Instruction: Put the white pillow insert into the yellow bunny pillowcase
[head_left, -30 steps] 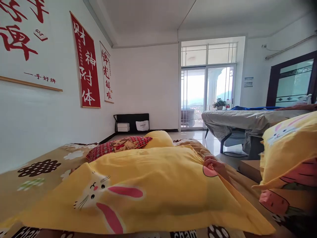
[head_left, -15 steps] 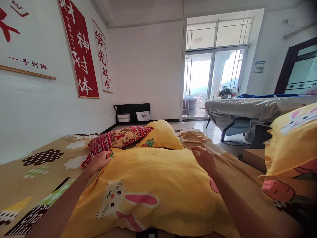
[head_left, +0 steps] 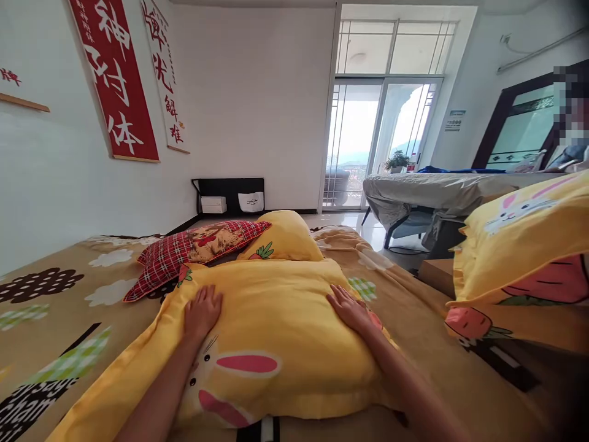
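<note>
A yellow pillow (head_left: 276,319) with a rabbit print lies in front of me on the patterned bedspread (head_left: 409,362). My left hand (head_left: 203,312) rests flat on the pillow's left part, fingers extended, above the rabbit's face. On its right side my right hand (head_left: 350,307) lies palm down, fingers stretched out. Both hands are open and press on the cloth without gripping it. Behind the pillow are a red plaid cushion (head_left: 184,245) with a bear picture and another yellow pillow (head_left: 294,236) with a carrot print.
More yellow rabbit-print bedding (head_left: 519,239) is stacked at the right, near a cardboard box (head_left: 437,276). Beyond it stands a covered table (head_left: 414,190) with a potted plant (head_left: 396,161). A person, partly blurred, is at the far right edge. Red scrolls (head_left: 115,80) hang on the left wall.
My hands have gone from the pillow's far corners down onto its top, and their fingers have opened out flat. The pillow lies flatter, and the view has shifted right and downward.
</note>
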The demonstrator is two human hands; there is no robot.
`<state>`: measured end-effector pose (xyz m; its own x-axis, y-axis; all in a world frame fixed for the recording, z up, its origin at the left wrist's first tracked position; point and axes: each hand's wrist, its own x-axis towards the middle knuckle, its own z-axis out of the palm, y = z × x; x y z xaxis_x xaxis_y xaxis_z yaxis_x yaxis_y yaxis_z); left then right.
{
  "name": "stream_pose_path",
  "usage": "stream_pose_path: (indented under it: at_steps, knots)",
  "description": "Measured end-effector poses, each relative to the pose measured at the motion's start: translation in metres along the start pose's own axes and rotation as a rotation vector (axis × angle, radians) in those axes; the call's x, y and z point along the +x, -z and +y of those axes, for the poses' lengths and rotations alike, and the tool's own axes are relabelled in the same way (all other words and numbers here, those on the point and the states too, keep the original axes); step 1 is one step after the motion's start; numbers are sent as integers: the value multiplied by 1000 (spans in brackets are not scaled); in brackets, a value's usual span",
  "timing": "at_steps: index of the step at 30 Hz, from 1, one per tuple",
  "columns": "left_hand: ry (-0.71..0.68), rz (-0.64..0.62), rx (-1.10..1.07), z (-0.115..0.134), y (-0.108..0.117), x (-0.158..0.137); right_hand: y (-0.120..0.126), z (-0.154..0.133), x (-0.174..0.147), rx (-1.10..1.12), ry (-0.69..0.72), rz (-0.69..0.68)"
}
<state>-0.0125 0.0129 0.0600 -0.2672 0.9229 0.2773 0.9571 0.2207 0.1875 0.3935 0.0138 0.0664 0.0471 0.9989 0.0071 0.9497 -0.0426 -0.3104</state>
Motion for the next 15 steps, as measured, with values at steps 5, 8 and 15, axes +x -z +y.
stream_pose_path:
  at_steps: [5, 8, 15]
  knots:
    - [149, -50, -94, -59, -5, -10, -16, 33, -2, -2, -174, -28]
    - [142, -98, -149, -84, -7, -12, -20, 39, 2, -2, -239, 18]
    - [272, -81, -93, -131, 3, -34, -34, 62, 12, 36, -258, 87]
